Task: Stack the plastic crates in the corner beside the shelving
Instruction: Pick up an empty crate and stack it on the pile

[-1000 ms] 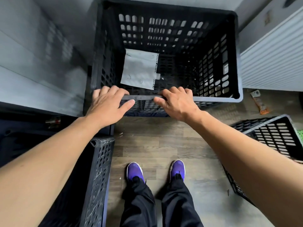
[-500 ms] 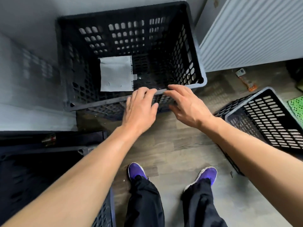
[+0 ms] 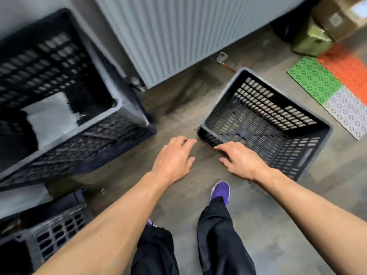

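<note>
A tall black perforated crate (image 3: 111,120) stands at the left against the grey wall, with a white sheet of paper (image 3: 50,116) lying inside it. A second black crate (image 3: 297,147) sits on the wood floor at the right, its mouth up and empty. My left hand (image 3: 172,157) hovers over the bare floor between the two crates, fingers spread, holding nothing. My right hand (image 3: 240,157) is open with its fingertips at the near left corner of the right crate; whether it touches the rim I cannot tell.
A white ribbed panel (image 3: 178,36) runs along the back. Another dark crate (image 3: 53,233) is at the lower left. Green, orange and white floor mats (image 3: 327,84) and a green box (image 3: 311,40) lie at the far right. My purple shoe (image 3: 220,192) is on the floor.
Both hands have let go of the left crate's near rim and moved right, toward the crate on the floor. The view has swung right, and my right foot has stepped that way.
</note>
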Available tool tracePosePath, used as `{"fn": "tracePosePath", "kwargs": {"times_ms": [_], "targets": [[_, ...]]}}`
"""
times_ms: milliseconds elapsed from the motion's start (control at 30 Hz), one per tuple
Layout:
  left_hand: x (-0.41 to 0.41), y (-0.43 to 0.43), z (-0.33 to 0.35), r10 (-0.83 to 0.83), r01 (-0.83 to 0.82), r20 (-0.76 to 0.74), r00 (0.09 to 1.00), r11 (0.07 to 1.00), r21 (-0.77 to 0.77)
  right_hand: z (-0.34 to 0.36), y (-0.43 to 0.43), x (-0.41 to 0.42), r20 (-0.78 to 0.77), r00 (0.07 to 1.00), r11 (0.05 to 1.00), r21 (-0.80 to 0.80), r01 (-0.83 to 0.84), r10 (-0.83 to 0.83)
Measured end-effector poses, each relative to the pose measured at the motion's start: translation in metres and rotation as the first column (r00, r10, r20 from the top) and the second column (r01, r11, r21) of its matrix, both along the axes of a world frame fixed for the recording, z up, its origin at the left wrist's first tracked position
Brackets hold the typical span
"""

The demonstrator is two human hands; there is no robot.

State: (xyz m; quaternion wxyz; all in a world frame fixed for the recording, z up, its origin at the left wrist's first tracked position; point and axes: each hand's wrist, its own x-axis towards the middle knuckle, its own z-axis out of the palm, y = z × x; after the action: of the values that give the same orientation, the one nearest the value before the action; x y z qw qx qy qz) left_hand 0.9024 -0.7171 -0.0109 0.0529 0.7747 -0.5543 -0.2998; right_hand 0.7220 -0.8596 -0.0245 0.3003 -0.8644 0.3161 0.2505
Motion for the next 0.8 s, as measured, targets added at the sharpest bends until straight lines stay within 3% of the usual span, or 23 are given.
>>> {"fn": "tracePosePath", "kwargs": {"times_ms": [400, 800], "targets": [[-0.146, -0.120, -0.064, -0.276, 0.277, -0.029, 0.961, 0.947, 0.164, -0.051, -0.073, -0.147, -0.137, 0.947, 0.945, 0.115, 0.305, -0.289], [-0.158, -0.150, -0.126, -0.454, 0.433, 0.027, 0.891, 0.864, 0.259, -0.104, -0.073, -0.187, -0.190, 0.883, 0.872, 0.167, 0.460, -0.430]]}}
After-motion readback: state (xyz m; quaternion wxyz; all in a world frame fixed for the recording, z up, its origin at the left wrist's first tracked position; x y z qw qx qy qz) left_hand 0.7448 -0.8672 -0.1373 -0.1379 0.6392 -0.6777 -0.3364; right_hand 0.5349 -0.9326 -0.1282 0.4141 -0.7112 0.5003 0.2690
